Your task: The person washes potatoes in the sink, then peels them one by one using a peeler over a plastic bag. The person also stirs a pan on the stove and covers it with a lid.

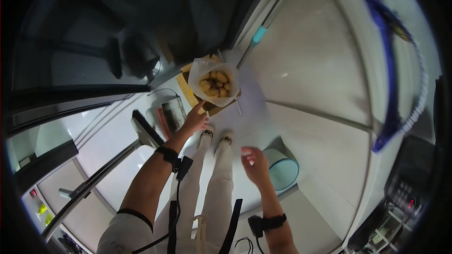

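A translucent plastic bag (231, 70) of potatoes (213, 84) stands with its mouth wide, inside a yellowish cardboard box (186, 86) on the floor. My left hand (194, 120) reaches toward it, index finger stretched out at the bag's near edge. Whether that fingertip touches the plastic, I cannot tell. The other left fingers are loosely bent and hold nothing visible. My right hand (256, 164) hangs with loosely curled, slightly blurred fingers, and light shows through a gap between them. It is nearest to a pale bin (282, 173) with a teal rim, apart from it.
A broom (146, 132) leans at left, beside a reddish and grey boxy item (171, 116). Behind the box is a dark glossy panel (159, 7). A pole with a turquoise grip (259, 35) stands against pale cabinet doors (307, 53). Something blue (388, 77) hangs at right.
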Tool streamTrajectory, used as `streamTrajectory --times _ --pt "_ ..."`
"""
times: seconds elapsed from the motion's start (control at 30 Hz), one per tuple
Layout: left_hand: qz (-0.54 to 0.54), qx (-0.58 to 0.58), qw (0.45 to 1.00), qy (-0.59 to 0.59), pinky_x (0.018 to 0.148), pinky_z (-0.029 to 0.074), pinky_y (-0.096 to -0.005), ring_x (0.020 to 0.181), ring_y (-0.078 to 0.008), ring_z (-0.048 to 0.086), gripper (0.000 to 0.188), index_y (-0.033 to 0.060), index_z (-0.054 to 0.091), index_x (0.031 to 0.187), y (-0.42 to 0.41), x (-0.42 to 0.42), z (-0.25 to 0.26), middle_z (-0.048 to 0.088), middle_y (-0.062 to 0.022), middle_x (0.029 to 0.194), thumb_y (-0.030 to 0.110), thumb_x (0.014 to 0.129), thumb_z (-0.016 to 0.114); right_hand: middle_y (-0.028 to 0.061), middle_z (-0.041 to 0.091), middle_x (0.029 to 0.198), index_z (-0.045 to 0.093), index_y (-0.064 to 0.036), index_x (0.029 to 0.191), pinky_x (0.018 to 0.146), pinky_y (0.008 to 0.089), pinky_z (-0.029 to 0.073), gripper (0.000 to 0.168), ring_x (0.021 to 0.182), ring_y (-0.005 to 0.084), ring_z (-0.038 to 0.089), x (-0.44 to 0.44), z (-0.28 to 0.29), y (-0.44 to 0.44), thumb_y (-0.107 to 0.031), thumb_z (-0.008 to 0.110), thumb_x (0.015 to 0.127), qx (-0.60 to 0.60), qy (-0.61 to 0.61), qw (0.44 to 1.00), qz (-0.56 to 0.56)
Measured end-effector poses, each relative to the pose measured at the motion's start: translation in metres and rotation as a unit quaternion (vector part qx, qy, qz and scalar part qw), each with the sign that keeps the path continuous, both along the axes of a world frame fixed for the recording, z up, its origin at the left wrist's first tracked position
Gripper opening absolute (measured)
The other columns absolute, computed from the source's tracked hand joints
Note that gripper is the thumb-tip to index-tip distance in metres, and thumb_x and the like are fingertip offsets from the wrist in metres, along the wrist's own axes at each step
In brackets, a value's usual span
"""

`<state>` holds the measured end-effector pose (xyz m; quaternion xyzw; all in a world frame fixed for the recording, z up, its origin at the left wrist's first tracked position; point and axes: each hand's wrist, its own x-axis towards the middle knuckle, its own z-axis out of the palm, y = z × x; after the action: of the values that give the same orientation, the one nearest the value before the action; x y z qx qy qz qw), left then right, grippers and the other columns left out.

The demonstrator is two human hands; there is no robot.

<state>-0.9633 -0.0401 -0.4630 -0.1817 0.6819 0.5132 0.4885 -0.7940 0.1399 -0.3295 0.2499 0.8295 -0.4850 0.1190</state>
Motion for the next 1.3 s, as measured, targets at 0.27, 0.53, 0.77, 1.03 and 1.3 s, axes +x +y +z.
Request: streamTrajectory --times 0.27,0.53,0.77,1.03,1.3 --pt "-0.34 -0.217 0.844 0.352 0.068 0.051 -0.0439 0.078 -0.0327 0.065 0.044 0.0057 0.047 0.125 0.016 -0.033 -0.078 0.065 -0.0171 0.083 0.01 0.081 0.052 0.0138 0.05 0.127 0.052 -0.008 0.122 0.081 0.039 0.051 0.051 0.098 0.0303 0.06 -0.144 -0.153 0.018 0.002 0.058 0.072 0.14 0.035 0.954 0.261" --pt "-0.504 -0.231 0.8 0.231 0.067 0.053 -0.0426 0.076 -0.0323 0.066 0.01 0.0046 0.064 0.079 -0.004 -0.04 -0.058 0.065 -0.0149 0.076 0.007 0.075 0.055 0.0123 0.064 0.09 0.064 -0.003 0.088 0.069 0.0377 0.051 0.018 0.081 0.0299 0.062 -0.133 -0.232 0.023 0.003 0.062 0.072 0.154 -0.008 0.958 0.244" --pt "-0.377 -0.145 0.803 0.439 0.071 0.05 -0.0444 0.081 -0.0327 0.062 0.01 0.004 0.062 0.085 0.062 -0.109 -0.133 0.063 -0.0151 0.081 0.007 0.079 0.055 0.0096 0.063 0.078 0.064 -0.004 0.078 0.061 0.037 0.052 0.009 0.068 0.0284 0.062 -0.142 -0.216 0.039 0.002 0.062 0.071 0.129 0.091 0.971 0.178" --pt "-0.48 -0.184 0.836 0.193 0.083 0.05 -0.0397 0.099 -0.0329 0.061 0.028 0.0038 0.063 0.101 0.116 -0.111 -0.224 0.062 -0.0185 0.106 0.009 0.074 0.059 0.0112 0.063 0.078 0.064 -0.003 0.079 0.06 0.0368 0.051 0.01 0.067 0.0289 0.062 -0.151 -0.215 0.047 0.002 0.063 0.071 0.109 0.035 0.961 0.25" --pt "-0.346 -0.172 0.908 0.159 0.088 0.047 -0.039 0.103 -0.0339 0.059 0.034 -0.0019 0.06 0.104 0.091 -0.095 -0.25 0.06 -0.0226 0.111 0.012 0.072 0.061 0.0168 0.063 0.08 0.064 0.002 0.083 0.065 0.0403 0.051 0.009 0.072 0.0309 0.063 -0.21 -0.225 0.028 0.002 0.058 0.077 0.004 0.061 0.972 0.225"
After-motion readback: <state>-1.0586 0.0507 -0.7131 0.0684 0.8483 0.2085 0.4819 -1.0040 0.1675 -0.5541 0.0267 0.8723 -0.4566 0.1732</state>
